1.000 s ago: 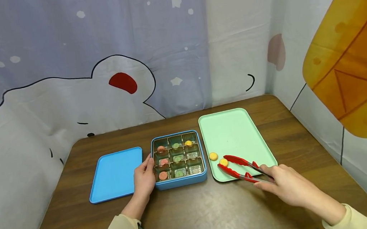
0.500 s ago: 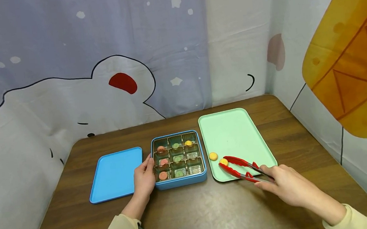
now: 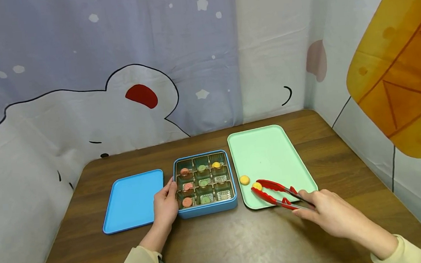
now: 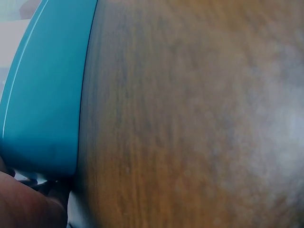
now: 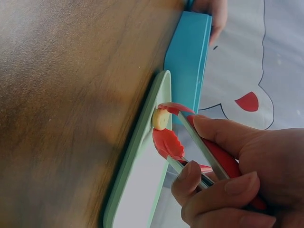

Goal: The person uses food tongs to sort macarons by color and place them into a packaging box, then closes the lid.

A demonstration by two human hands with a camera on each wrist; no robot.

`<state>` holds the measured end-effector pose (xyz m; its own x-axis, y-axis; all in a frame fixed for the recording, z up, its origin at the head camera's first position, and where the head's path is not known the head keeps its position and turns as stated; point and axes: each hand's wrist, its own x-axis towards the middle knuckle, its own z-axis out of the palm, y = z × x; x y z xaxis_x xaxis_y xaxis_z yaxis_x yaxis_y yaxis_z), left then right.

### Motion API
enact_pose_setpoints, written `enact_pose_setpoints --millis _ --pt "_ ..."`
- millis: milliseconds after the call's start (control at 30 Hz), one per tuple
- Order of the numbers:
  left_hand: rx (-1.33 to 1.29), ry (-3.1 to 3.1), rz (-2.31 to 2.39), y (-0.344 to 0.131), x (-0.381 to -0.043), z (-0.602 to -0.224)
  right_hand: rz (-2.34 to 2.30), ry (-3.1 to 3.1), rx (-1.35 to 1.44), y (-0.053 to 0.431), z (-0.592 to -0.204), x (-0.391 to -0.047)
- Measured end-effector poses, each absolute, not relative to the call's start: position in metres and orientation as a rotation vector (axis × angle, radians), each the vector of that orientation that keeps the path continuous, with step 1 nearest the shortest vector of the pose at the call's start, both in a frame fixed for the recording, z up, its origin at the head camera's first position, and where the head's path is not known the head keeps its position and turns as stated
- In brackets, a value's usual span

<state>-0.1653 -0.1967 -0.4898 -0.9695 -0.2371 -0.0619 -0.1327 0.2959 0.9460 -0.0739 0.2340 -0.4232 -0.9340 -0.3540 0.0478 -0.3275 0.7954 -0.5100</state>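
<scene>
My left hand [image 3: 165, 204] holds the left side of a blue box [image 3: 207, 209], with the thumb at its rim. The box has a clear insert with a grid of compartments; several hold small red, green or yellow cookies, and the middle and front ones on the right hold none. In my right hand [image 3: 326, 213] is a pair of red-tipped tongs [image 3: 271, 199]. Their tips stand on either side of a yellow cookie [image 5: 160, 119] near the front left of the light green tray [image 3: 271, 155]. Another yellow cookie [image 3: 244, 180] lies just left of it.
Left of the box, partly behind my left hand, lies a flat blue lid [image 3: 134, 201]. The wooden table [image 3: 212, 247] runs back to a printed curtain [image 3: 204, 57]. The tray stands close against the box's right side.
The tongs' tips have come slightly closer together around the yellow cookie on the tray. My left hand and the box stay in place.
</scene>
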Motion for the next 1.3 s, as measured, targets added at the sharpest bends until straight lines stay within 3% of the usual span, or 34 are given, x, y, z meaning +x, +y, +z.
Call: enact_pose_setpoints --millis 1300 --pt "0.34 -2.443 -1.794 -0.195 -0.162 -0.488 -0.846 2.931 -0.588 0.24 -0.412 -0.079"
